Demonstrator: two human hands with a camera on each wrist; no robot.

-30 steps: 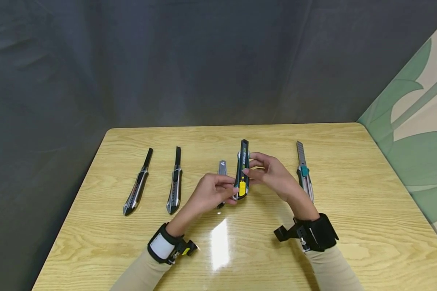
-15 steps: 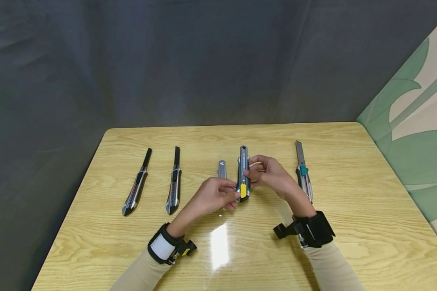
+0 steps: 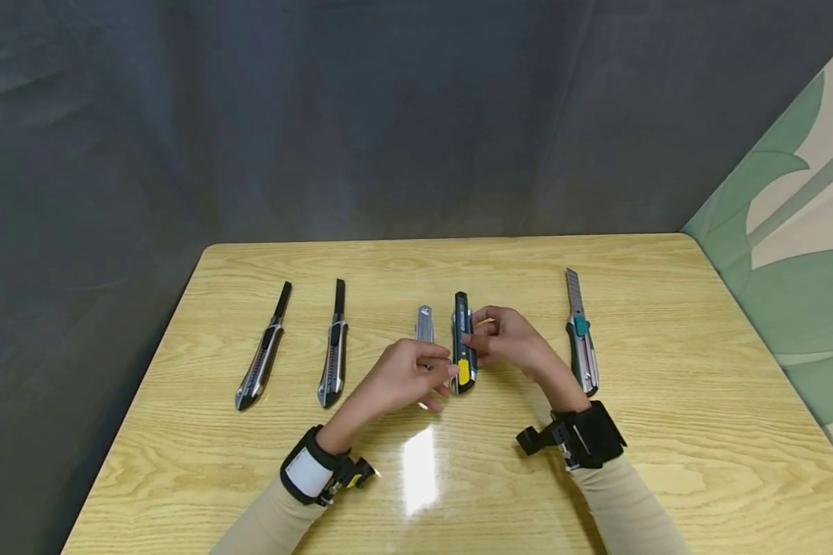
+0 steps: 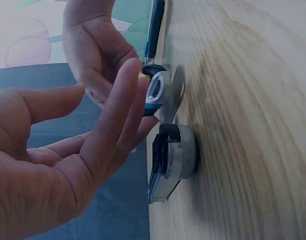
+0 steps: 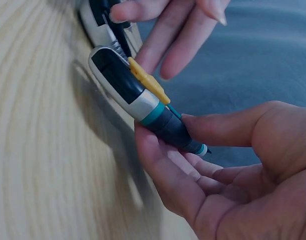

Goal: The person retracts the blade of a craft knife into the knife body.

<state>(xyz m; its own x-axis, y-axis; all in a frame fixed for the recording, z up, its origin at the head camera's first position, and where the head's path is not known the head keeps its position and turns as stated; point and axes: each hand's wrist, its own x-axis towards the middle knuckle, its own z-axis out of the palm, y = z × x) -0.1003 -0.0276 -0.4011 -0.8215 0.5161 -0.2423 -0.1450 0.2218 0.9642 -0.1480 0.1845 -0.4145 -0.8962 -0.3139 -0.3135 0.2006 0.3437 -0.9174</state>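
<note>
My right hand (image 3: pixel 514 343) pinches a snap-off utility knife (image 3: pixel 461 331) with a yellow slider and dark body, thumb on one side and fingers on the other. In the right wrist view the knife (image 5: pixel 160 117) shows white and teal bands and is held close over the table. My left hand (image 3: pixel 406 374) is beside its lower end, fingers extended; the left wrist view shows the thumb well apart from those fingers (image 4: pixel 110 125), with nothing gripped between. Under the left hand lies another utility knife (image 3: pixel 425 322) with a silver top end, its lower part hidden by the fingers.
Two black-and-silver utility knives, one at far left (image 3: pixel 262 351) and another beside it (image 3: pixel 333 347), lie on the wooden table (image 3: pixel 180 455). To the right rests a knife (image 3: pixel 581 335) with a teal slider and exposed blade. A dark curtain (image 3: pixel 416 116) hangs behind.
The knife with the yellow slider has come down toward the table and slightly nearer me, with my right hand. My left fingers have loosened from its lower end.
</note>
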